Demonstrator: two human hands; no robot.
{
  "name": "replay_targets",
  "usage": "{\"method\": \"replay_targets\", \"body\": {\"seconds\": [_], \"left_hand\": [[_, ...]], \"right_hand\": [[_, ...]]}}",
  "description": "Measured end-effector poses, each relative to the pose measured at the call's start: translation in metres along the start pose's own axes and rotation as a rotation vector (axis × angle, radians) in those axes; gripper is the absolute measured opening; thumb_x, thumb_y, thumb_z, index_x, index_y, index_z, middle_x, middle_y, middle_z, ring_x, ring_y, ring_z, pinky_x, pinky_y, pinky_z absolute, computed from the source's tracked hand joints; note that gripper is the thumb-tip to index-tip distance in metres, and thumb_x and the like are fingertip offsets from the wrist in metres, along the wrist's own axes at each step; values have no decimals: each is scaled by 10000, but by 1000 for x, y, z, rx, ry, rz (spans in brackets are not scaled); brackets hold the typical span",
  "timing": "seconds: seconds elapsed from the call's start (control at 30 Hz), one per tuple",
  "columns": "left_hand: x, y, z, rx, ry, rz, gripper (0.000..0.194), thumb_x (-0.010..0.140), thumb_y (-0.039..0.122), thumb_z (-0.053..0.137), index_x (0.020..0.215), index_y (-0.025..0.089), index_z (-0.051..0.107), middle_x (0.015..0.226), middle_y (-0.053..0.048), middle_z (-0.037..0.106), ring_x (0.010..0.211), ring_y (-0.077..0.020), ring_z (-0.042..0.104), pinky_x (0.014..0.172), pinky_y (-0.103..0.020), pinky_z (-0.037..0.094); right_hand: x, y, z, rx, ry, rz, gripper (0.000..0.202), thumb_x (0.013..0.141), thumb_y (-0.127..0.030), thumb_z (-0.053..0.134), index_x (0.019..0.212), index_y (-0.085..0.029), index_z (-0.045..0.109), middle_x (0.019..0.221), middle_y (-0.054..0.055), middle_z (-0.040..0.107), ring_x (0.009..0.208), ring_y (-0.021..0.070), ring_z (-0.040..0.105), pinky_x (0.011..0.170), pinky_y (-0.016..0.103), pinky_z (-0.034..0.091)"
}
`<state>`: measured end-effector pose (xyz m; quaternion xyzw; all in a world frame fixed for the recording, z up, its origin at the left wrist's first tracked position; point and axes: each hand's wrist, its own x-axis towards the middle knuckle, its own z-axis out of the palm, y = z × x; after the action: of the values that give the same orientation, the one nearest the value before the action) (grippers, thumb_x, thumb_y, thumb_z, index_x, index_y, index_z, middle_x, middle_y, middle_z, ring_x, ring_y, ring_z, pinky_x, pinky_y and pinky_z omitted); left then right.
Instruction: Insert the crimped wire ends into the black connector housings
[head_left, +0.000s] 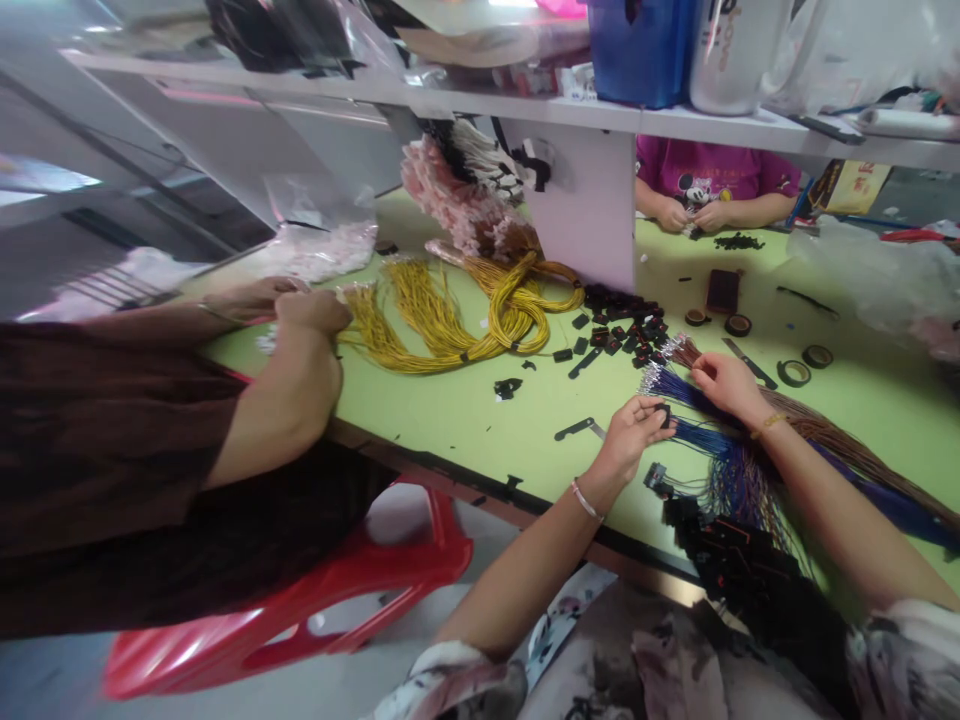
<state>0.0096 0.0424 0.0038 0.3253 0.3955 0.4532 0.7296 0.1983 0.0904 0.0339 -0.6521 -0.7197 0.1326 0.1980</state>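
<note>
Close to the table's front edge, my left hand (634, 435) pinches a small black connector housing (663, 415) between thumb and fingers. Blue wires (701, 437) trail off to the right beside it. My right hand (729, 386) is closed at the terminal end of a bundle of brown wires (832, 430), its fingertips on the wires; how many it grips is hard to see. Just left of it lie dark blue wires (679, 388) with silvery terminals. Below my hands, finished-looking black connectors (739, 560) hang in a heap with their wires at the edge.
Loose black housings (630, 325) lie beyond my hands, with a folding knife (581, 430) and tape rolls (793, 373) nearby. Yellow wire bundles (450, 330) lie leftward, by a co-worker's arms (277, 370). Another person (716, 190) sits opposite. A shelf (480, 105) overhangs; a red stool (300, 600) stands below.
</note>
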Motion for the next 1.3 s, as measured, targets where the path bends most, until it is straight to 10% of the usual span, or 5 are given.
{"method": "replay_targets", "body": {"seconds": [0.37,0.63,0.87,1.3], "left_hand": [[0,-1,-3,25,-23,8,326,691,271,751,933,129,585,814,-43,615,743,-145,654,757,-327,548],[-1,-2,-2,36,-58,14,352,682,308,749,935,140,570,832,-40,609,781,-155,654,755,-317,538],[-2,0,-2,-24,-78,30,332,701,278,733,949,148,554,835,-23,578,793,-150,643,808,-345,530],[-1,-1,1,-153,-87,5,209,736,144,665,923,152,572,877,-11,566,795,-106,584,844,-334,523]], "right_hand": [[24,31,-1,-222,-55,75,195,850,-293,470,825,-181,627,796,70,660,683,170,528,582,260,301],[29,-1,-5,-15,21,-28,123,811,-262,491,764,-179,568,686,33,609,604,145,478,569,249,313],[6,-37,-9,416,8,-176,130,771,-266,512,704,-168,565,647,-9,563,567,101,444,545,212,343],[-48,-20,11,486,-73,-82,124,710,-248,532,628,-161,565,525,-39,494,481,75,353,493,200,297]]}}
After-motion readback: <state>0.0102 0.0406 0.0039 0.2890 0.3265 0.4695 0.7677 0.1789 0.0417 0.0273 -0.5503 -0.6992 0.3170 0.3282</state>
